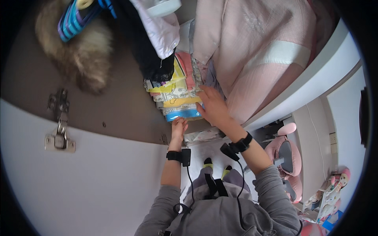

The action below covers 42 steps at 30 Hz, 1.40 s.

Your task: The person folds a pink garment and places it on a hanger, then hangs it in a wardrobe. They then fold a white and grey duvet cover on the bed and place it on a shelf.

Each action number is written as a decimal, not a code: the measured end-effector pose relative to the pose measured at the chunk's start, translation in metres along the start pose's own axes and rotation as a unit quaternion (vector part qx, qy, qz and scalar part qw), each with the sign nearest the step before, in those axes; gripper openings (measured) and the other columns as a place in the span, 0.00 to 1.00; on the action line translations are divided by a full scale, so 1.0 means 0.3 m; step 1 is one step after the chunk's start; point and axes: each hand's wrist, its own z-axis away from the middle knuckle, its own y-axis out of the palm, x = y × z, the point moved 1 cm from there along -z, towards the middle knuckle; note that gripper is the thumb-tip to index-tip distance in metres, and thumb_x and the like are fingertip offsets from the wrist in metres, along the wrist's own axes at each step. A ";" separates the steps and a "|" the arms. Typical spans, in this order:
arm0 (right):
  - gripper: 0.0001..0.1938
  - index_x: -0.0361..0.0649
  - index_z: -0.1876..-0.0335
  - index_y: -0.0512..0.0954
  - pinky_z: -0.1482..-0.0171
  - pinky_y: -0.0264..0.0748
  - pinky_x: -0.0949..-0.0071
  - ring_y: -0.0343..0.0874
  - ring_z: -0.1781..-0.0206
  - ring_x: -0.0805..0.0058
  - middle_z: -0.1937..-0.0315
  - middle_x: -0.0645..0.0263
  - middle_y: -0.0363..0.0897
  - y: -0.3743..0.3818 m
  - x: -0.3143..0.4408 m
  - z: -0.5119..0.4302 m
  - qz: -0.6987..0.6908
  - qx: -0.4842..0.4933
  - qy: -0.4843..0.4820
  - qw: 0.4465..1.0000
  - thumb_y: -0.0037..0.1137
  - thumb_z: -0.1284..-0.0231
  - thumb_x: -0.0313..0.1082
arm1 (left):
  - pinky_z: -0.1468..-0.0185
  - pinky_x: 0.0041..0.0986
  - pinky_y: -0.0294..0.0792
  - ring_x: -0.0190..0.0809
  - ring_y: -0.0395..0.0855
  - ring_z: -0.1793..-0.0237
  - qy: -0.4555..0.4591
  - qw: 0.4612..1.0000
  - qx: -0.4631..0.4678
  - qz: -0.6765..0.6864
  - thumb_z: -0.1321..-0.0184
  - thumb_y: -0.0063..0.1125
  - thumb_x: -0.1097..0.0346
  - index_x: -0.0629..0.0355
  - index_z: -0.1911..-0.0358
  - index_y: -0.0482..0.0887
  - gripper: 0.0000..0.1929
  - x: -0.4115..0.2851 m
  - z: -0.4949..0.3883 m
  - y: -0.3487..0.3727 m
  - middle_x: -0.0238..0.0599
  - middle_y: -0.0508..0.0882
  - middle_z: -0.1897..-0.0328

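Observation:
A stack of folded fabrics [180, 93], patterned white, yellow and pink, lies on a shelf inside an open wardrobe. At its front lower edge is a shiny blue strip [183, 114], perhaps a plastic package. My left hand [179, 129] has its curled fingertips against that blue edge; whether they pinch it cannot be made out. My right hand [215, 106] is at the right side of the stack with fingers spread, holding nothing visible. Its fingertips are at the stack's patterned edge, and contact there is unclear. Hanging garments hide the rear of the stack.
Pink garments [236, 59] hang close on the right. Black clothing [147, 56], a lilac garment [165, 35], blue hangers [72, 25] and brown fur [85, 59] hang left. A white door [88, 183] with a metal hinge [60, 138] stands open. A pink chair [291, 159] is behind right.

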 end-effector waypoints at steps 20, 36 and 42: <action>0.31 0.52 0.35 0.68 0.30 0.40 0.41 0.51 0.27 0.57 0.32 0.59 0.60 0.877 -0.356 -0.603 0.045 0.057 0.013 0.997 0.56 0.45 0.52 | 0.58 0.26 0.71 0.32 0.77 0.57 0.166 0.981 -0.104 -0.007 0.41 0.61 0.55 0.55 0.45 0.72 0.24 -0.078 -0.482 -0.055 0.32 0.79 0.54; 0.38 0.61 0.28 0.57 0.28 0.21 0.45 0.36 0.22 0.62 0.24 0.62 0.44 1.064 -0.489 -0.564 0.038 0.213 0.107 0.970 0.44 0.43 0.67 | 0.56 0.26 0.76 0.35 0.79 0.54 0.081 0.984 -0.140 -0.076 0.40 0.61 0.54 0.58 0.45 0.69 0.25 -0.108 -0.427 -0.030 0.37 0.78 0.51; 0.37 0.58 0.29 0.59 0.28 0.24 0.43 0.36 0.22 0.58 0.25 0.58 0.44 0.971 -0.438 -0.545 0.080 0.219 0.063 0.970 0.44 0.43 0.67 | 0.58 0.25 0.76 0.36 0.79 0.55 0.051 0.986 -0.118 -0.107 0.39 0.59 0.55 0.58 0.45 0.69 0.23 -0.107 -0.453 -0.049 0.37 0.78 0.51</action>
